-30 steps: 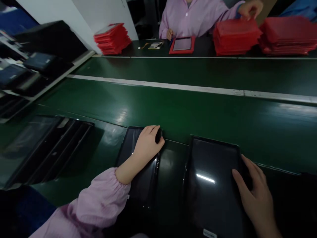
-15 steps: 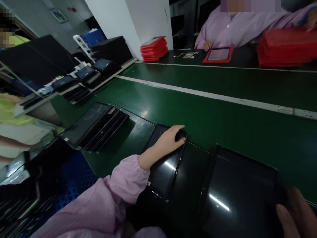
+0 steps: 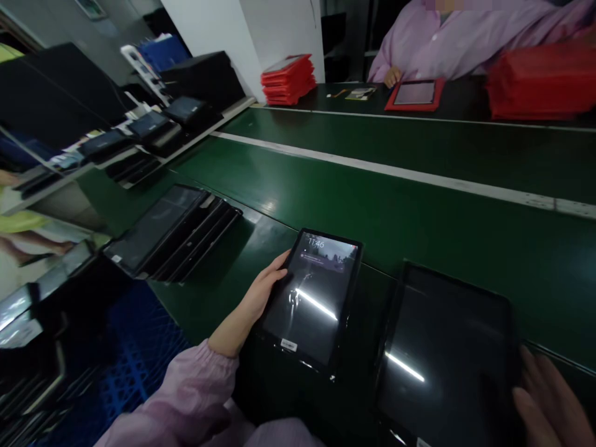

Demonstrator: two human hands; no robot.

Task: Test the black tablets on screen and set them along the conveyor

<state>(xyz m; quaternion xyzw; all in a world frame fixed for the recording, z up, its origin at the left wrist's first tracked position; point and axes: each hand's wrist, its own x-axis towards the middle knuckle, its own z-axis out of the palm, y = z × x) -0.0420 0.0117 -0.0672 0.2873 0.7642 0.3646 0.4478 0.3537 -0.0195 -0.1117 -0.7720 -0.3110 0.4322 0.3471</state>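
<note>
A tablet (image 3: 316, 310) with its lock screen lit, showing 11:46, lies on the green bench in front of me. My left hand (image 3: 263, 285) is closed around its left edge, thumb on the front and the other fingers partly hidden. A white label sits near the tablet's lower edge. To the right is a second tablet (image 3: 447, 347) with a dark screen that reflects a lamp. My right hand (image 3: 552, 397) holds this one by its right edge, thumb in front, the hand slightly blurred and cut by the frame.
Stacked tablets (image 3: 158, 223) lie at the left on the green bench (image 3: 354, 192). Farther left are more devices (image 3: 149, 127) on a shelf and a blue pallet (image 3: 125, 360). Across the bench, a person in a pink smock (image 3: 419, 46) sits between red stacks (image 3: 288, 81).
My left hand has moved from the upper right corner of the left tablet to its left edge. That tablet's screen has lit up. My right hand stays on the other tablet.
</note>
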